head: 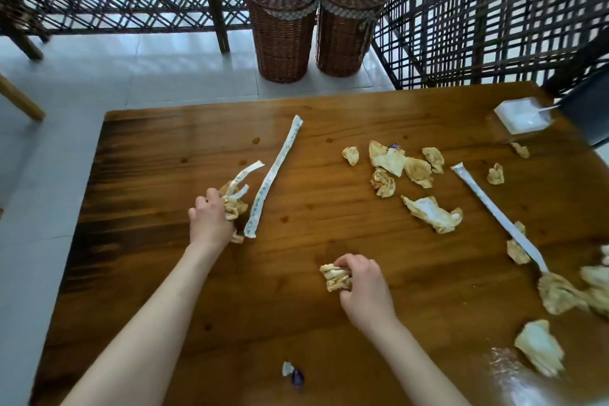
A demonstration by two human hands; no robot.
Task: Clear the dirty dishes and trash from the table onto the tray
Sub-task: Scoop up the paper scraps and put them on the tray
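The counter (296, 323) is a varnished brown wooden slab with visible grain and darker scorched-looking bands along its left edge. The left hand (211, 217) clenches a wad of crumpled, stained tissue (234, 206) together with torn strips of a paper chopstick sleeve (245, 175). Just beside it lies a long, flat, slightly curved paper sleeve (272, 176), printed with a fine pattern. The right hand (364, 287) grips a second crumpled, stained tissue wad (334, 277) against the wood.

More crumpled tissues (400, 168) form a loose cluster right of centre, with further pieces (560, 293) near the right edge. A third long sleeve (494, 214) lies diagonally among them. A small purple-and-white wrapper scrap (293, 372) sits near the front edge. A square, translucent plastic container (520, 117) stands at the far right corner.

Two cylindrical, lidded wicker baskets (316, 23) stand touching on the pale tiled floor (131, 69).
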